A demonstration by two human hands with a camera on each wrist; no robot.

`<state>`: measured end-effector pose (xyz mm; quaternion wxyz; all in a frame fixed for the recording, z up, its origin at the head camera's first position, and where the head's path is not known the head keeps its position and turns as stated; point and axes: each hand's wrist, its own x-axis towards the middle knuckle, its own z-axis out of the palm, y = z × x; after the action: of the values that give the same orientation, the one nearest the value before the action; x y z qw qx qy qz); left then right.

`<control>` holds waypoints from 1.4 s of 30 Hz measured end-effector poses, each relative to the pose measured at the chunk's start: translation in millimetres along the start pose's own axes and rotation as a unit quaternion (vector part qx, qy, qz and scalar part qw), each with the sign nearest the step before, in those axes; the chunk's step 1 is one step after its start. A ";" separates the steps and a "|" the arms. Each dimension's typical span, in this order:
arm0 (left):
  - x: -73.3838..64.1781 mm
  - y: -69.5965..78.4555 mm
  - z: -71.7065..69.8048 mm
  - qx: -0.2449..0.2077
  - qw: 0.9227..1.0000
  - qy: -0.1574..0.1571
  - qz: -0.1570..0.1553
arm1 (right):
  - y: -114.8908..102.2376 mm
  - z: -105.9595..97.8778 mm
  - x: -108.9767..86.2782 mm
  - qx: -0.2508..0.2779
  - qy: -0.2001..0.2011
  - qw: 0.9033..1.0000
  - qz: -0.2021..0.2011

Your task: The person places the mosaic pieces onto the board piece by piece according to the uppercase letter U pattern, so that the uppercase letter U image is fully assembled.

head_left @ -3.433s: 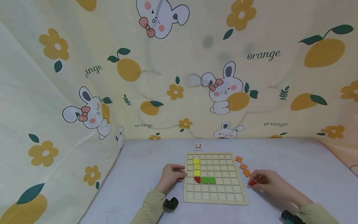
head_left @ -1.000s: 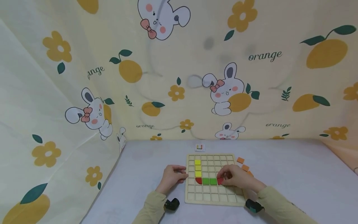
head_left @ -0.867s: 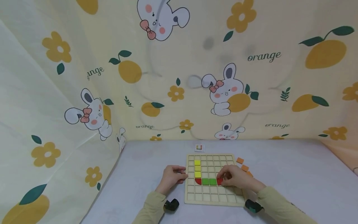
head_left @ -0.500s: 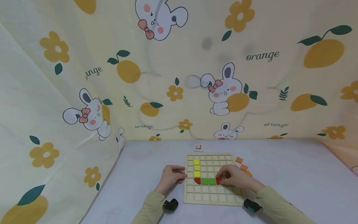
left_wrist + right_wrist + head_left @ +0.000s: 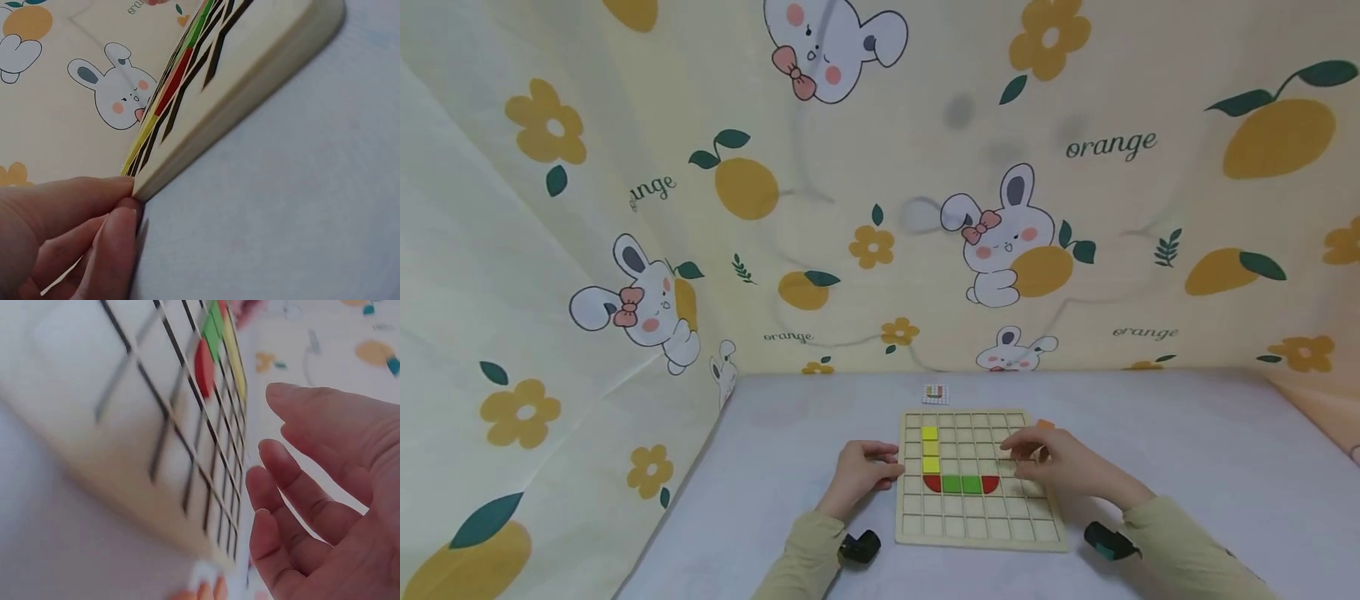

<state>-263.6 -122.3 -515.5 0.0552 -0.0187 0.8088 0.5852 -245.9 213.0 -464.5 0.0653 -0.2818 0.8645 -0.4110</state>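
Note:
A wooden grid board (image 5: 970,528) lies on the table. Thumb and fingertips of my left hand (image 5: 859,477) pinch its left edge, as the left wrist view also shows. Yellow square tiles (image 5: 930,448) form a column on the board. Below them runs a row: a red quarter-round tile (image 5: 932,483), two green tiles (image 5: 952,484), and a second red quarter-round tile (image 5: 991,484). My right hand (image 5: 1067,467) hovers over the board's right side, fingers apart and holding nothing. In the right wrist view, the red tile (image 5: 203,370) sits apart from the fingertips (image 5: 278,453).
Orange tiles (image 5: 203,590) lie off the board's right edge, largely hidden behind the right hand in the head view. A small card with a coloured pattern (image 5: 936,393) lies beyond the board. A printed curtain (image 5: 865,167) stands behind the table.
The right hand brought the red tile from beside the board to the end of the green row, let go of it, and has drawn back right. The left hand stays put.

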 end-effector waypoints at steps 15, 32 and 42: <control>-3.0 -3.5 -3.9 -0.002 1.000 0.002 -0.003 | 44.1 -38.6 -33.8 -0.049 0.048 0.995 0.072; -0.9 -3.4 1.8 0.001 1.000 0.004 -0.006 | 55.8 -33.2 -38.9 -0.061 0.026 0.993 0.095; 1.3 -2.9 1.6 0.001 1.000 0.001 0.000 | 59.0 -32.9 -36.8 -0.078 0.013 0.994 0.078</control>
<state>-264.6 -121.6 -518.9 0.0544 -0.0195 0.8097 0.5840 -252.2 284.7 -491.5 0.0641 -0.2121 0.9140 -0.3399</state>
